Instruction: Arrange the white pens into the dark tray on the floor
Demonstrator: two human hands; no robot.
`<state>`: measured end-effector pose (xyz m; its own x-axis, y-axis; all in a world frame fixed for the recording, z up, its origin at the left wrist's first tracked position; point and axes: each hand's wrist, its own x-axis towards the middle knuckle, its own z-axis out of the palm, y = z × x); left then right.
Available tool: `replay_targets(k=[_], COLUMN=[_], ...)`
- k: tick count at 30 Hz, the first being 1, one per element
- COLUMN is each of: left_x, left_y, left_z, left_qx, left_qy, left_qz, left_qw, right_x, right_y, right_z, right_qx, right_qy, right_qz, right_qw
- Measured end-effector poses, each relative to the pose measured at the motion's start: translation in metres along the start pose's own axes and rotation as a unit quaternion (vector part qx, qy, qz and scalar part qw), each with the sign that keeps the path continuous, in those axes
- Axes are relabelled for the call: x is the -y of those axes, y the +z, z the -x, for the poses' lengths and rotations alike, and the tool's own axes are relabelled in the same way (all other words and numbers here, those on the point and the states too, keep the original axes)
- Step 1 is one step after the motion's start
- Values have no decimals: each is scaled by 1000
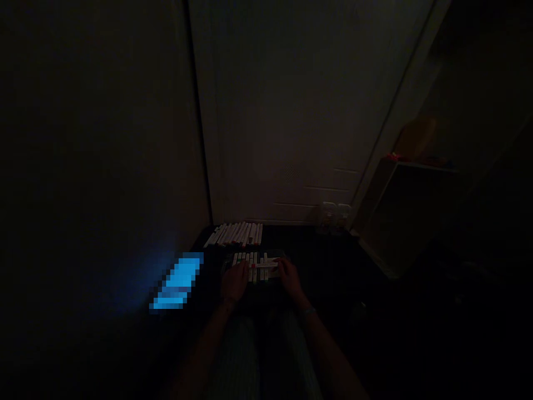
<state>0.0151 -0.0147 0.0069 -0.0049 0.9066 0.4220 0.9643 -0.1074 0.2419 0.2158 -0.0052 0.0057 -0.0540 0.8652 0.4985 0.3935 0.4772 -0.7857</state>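
Observation:
In dim light, a white marker (266,265) with a reddish band lies level between my two hands. My left hand (235,281) has its fingers closed at the marker's left end, and my right hand (288,274) pinches its right end. Directly beneath is a row of upright-lying white markers (255,275), set side by side in what looks like a clear case (275,253). Behind them a loose bunch of several more white markers (237,233) rests on the dark tabletop (300,239). Finger details are hard to make out in the dark.
A glowing blue pixelated screen (177,282) sits to the left. Two clear upright containers (335,216) stand at the back right against the pale wall (283,139). Further right is a box-like cabinet (416,194) with red things on top.

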Motion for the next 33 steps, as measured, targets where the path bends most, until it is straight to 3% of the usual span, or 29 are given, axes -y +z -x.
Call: replay_targets(k=[33], left_x=[1], left_y=[1], left_z=[-1], left_qx=[5], left_qy=[-9], left_qz=[1], left_qw=[1000], right_x=[2], right_y=[-1], right_z=[0], right_qx=[11], right_qy=[7], right_qz=[17], right_qw=[1000])
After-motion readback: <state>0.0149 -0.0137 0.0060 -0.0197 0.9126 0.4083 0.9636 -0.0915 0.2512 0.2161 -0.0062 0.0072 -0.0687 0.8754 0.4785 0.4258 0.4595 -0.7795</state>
